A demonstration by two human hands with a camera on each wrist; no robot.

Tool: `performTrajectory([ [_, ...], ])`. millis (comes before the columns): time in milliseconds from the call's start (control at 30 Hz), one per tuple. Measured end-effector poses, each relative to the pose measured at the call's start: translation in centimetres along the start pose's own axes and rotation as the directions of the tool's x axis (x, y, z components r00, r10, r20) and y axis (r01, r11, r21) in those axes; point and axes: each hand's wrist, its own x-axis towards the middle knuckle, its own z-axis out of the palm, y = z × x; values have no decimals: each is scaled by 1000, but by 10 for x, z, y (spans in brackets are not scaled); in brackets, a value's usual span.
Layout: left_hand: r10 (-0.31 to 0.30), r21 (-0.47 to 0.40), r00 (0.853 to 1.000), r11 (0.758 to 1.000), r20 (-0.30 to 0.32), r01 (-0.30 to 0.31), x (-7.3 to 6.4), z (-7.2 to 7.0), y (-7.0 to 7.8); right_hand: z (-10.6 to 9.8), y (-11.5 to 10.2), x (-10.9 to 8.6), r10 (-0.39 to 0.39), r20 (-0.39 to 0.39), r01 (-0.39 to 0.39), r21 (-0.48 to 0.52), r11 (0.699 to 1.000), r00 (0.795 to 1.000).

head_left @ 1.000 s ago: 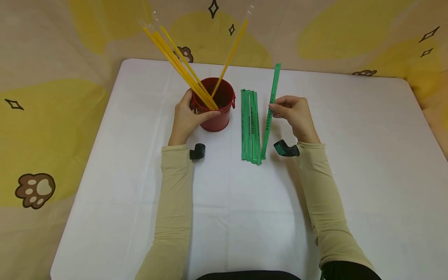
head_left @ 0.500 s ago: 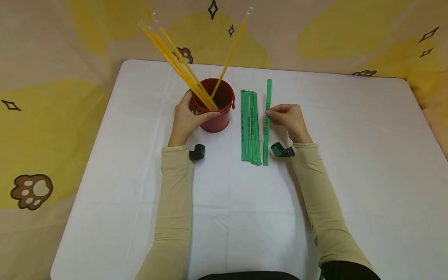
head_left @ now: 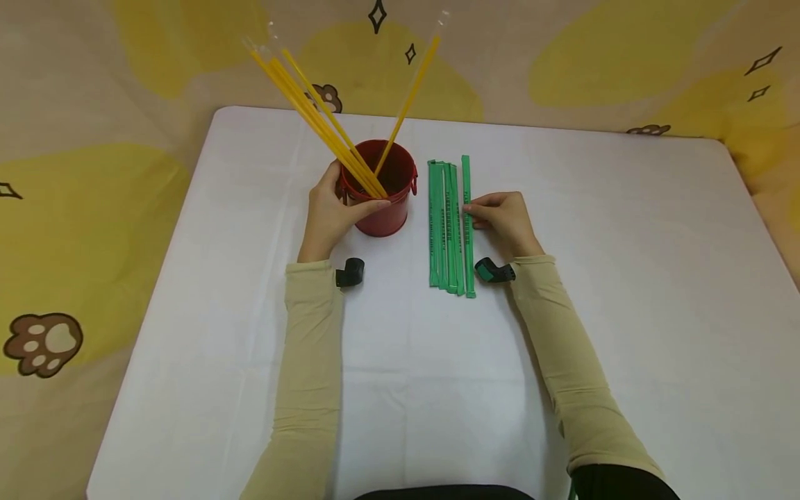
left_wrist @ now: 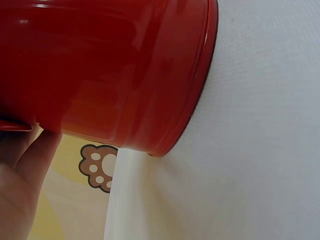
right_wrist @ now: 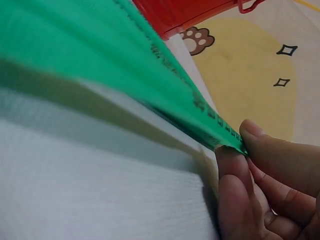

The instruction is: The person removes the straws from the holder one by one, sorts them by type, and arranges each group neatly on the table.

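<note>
My left hand grips the near left side of a small red metal bucket, its thumb along the rim. Several yellow straws in clear wrappers lean in the bucket, most to the left and one to the right. My right hand pinches a long, thin green paper packet with printed lettering between thumb and fingers. In the right wrist view the packet runs from the fingertips toward the camera. Just left of it, a row of several like green packets lies side by side on the cloth.
A white cloth covers the table. Behind it hangs a yellow and beige curtain with paw prints. Small black cameras sit at both wrists.
My right hand has moved left and toward me, bringing the green packet beside the row and more nearly parallel to it. The left hand stays on the bucket.
</note>
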Motion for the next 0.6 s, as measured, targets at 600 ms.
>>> performTrajectory([
  [600, 5, 4, 1000, 1000, -6, -5, 0, 0, 1, 3, 3, 2, 22, -29, -23, -43, 999, 999],
])
